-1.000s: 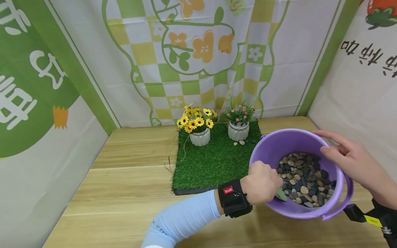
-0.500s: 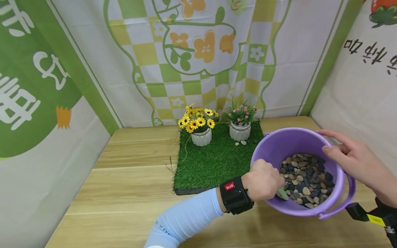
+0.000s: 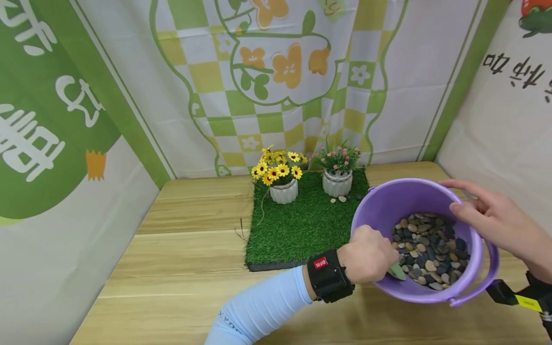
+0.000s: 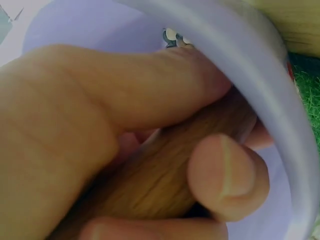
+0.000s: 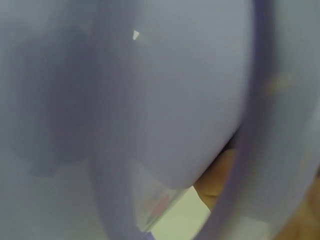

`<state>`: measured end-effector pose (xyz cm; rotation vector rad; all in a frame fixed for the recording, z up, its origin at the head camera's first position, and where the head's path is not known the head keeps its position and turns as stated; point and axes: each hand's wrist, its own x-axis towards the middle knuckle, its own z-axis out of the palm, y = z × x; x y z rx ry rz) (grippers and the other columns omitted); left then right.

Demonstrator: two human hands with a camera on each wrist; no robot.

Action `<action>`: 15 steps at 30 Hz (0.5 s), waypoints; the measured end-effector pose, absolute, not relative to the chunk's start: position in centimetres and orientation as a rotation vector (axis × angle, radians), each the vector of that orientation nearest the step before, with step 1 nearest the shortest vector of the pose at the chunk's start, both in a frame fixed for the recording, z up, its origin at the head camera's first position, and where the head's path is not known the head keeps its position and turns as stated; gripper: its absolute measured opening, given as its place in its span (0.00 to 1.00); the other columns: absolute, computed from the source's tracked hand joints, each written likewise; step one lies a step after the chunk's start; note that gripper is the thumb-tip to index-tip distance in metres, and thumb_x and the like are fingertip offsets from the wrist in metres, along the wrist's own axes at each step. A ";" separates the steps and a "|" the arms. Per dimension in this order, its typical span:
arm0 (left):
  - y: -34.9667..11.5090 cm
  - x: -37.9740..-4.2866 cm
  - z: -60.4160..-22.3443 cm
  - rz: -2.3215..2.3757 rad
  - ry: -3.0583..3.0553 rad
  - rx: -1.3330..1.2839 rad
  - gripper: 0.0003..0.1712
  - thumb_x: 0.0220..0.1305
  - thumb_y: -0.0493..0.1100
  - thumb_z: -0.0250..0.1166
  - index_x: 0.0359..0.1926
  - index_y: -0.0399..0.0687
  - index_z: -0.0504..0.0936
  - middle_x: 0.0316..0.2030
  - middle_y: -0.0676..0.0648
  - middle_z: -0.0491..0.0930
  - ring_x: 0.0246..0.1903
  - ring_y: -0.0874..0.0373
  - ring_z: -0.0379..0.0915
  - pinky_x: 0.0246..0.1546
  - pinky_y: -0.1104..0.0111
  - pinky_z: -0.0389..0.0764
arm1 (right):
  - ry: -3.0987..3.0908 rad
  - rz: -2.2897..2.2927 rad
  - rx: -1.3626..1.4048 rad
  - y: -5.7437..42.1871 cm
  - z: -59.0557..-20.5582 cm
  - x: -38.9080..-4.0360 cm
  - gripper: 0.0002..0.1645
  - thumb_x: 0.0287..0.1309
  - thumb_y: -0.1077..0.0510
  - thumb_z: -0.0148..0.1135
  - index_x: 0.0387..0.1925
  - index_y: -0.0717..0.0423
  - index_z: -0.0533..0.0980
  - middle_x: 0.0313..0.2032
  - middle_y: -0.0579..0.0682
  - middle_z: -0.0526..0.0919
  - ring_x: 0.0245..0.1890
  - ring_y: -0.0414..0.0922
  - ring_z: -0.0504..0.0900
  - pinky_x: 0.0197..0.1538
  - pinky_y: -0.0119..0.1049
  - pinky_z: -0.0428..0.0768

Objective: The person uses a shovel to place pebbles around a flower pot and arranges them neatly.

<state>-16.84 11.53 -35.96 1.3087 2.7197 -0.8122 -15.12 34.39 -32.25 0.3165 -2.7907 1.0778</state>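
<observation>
A purple bucket [image 3: 401, 191] with several brown, grey and black pebbles [image 3: 429, 256] in it stands tilted toward me on the right. My left hand [image 3: 371, 254] reaches over its near left rim and grips a trowel by its wooden handle [image 4: 155, 175]. The trowel's greenish blade [image 3: 396, 272] shows inside the bucket beside the pebbles; the rest of it is hidden by the hand. My right hand [image 3: 496, 215] holds the bucket's right rim, thumb at the inner side. In the right wrist view, the bucket wall [image 5: 190, 90] fills most of the picture, blurred.
A green turf mat [image 3: 297, 230] lies on the wooden table [image 3: 185, 268], left of the bucket. On it stand a white pot of yellow flowers [image 3: 284, 192] and a white pot of pink flowers [image 3: 337, 184], with small stones [image 3: 342, 199] near the latter. Printed cloth walls [image 3: 401, 115] surround the table.
The whole head view has shifted slightly, so everything sits a little further right. Both hands keep their hold, and the trowel stays at nearly the same spot in the bucket.
</observation>
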 end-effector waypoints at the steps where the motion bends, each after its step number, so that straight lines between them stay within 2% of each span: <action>1: 11.6 -16.8 -36.0 -0.808 2.715 1.298 0.08 0.69 0.55 0.58 0.41 0.83 0.80 0.30 0.69 0.80 0.30 0.70 0.75 0.27 0.69 0.76 | -2.792 1.080 0.317 34.4 -32.2 -15.1 0.30 0.70 0.60 0.52 0.70 0.39 0.62 0.22 0.45 0.84 0.18 0.39 0.83 0.21 0.37 0.81; 4: 11.6 -16.8 -36.0 -0.803 2.708 1.295 0.09 0.69 0.55 0.59 0.42 0.83 0.80 0.30 0.69 0.80 0.30 0.69 0.75 0.27 0.70 0.76 | -2.801 1.091 0.313 34.3 -32.2 -15.2 0.29 0.70 0.60 0.52 0.70 0.43 0.62 0.22 0.46 0.84 0.18 0.40 0.83 0.21 0.37 0.81; 9: 10.9 -17.2 -36.3 -0.757 2.738 1.383 0.09 0.69 0.52 0.58 0.32 0.76 0.78 0.23 0.66 0.75 0.24 0.70 0.73 0.22 0.72 0.72 | -2.831 1.102 0.281 34.6 -32.2 -15.5 0.30 0.72 0.57 0.51 0.72 0.43 0.59 0.24 0.49 0.84 0.20 0.40 0.84 0.23 0.38 0.82; 12: 10.9 -17.3 -36.5 -0.721 2.757 1.384 0.11 0.69 0.52 0.59 0.28 0.74 0.76 0.21 0.65 0.73 0.23 0.70 0.72 0.21 0.73 0.71 | -2.852 1.090 0.277 34.6 -32.2 -15.7 0.30 0.72 0.55 0.51 0.72 0.46 0.58 0.26 0.54 0.84 0.20 0.42 0.84 0.22 0.39 0.82; 15: 11.0 -17.3 -36.7 -0.716 2.774 1.366 0.13 0.69 0.52 0.59 0.25 0.73 0.75 0.19 0.64 0.72 0.22 0.70 0.72 0.20 0.72 0.71 | -2.860 1.086 0.287 34.5 -32.2 -15.9 0.31 0.72 0.54 0.51 0.73 0.45 0.57 0.28 0.56 0.84 0.20 0.43 0.84 0.21 0.39 0.82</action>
